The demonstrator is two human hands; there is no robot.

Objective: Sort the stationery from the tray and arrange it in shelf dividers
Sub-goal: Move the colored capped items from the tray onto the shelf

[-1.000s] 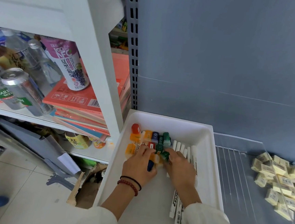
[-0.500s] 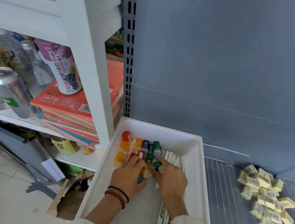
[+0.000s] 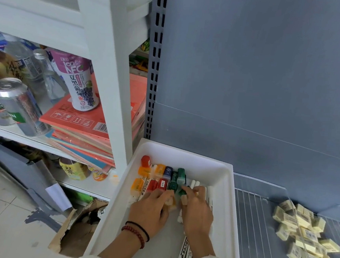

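From the head camera, both our hands are down in the white tray (image 3: 225, 175), which sits on the wire shelf (image 3: 255, 229) beside the clear divider (image 3: 290, 203). Our right hand (image 3: 196, 208) curls its fingers round a green-capped marker (image 3: 182, 188). Our left hand (image 3: 150, 207) lies bent over the red-capped markers (image 3: 162, 183), and we cannot tell whether it grips one. We'd do best to gather one colour at a time, caps aligned, then lift clear of the tray wall toward the bay near the yellow erasers (image 3: 303, 235).

Plastic, metal, card.
Smooth white plastic tray (image 3: 224, 195), shiny metal can (image 3: 17, 105), matt grey back panel (image 3: 252, 74), rough torn cardboard box (image 3: 60, 240).
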